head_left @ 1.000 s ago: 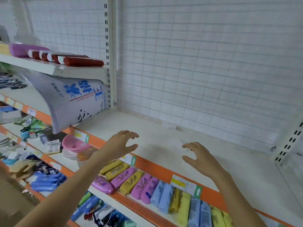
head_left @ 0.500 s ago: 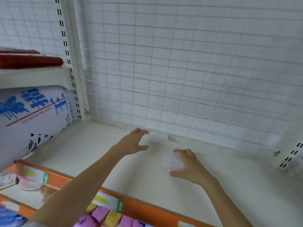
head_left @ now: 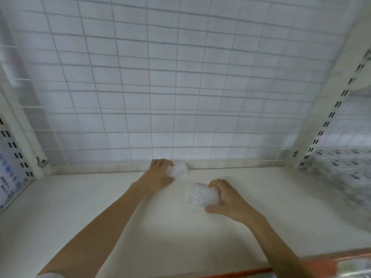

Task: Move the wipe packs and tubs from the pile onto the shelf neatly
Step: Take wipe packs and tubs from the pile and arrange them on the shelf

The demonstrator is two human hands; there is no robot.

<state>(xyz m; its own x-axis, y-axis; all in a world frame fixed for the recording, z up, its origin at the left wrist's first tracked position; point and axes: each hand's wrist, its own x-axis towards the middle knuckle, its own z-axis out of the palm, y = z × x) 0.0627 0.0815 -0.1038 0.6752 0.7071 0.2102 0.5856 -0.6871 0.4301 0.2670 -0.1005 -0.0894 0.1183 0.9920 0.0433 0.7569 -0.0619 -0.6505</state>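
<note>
Hands at frame centre: left hand [head_left: 160, 173] and right hand [head_left: 224, 199] each curl around crumpled white scraps [head_left: 202, 195], likely clearing the shelf [head_left: 80, 207].

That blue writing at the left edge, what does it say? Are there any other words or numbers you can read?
Blue writing on the pale bag at the left edge: too blurred and cut off to read.
Tag strip on the orange shelf edge, bottom right: blurred, nothing readable.
Dark speckled pattern on the right side panel: motion-blurred; cannot tell if it is text.
The two white crumpled pieces in the hands: no print visible.
</note>
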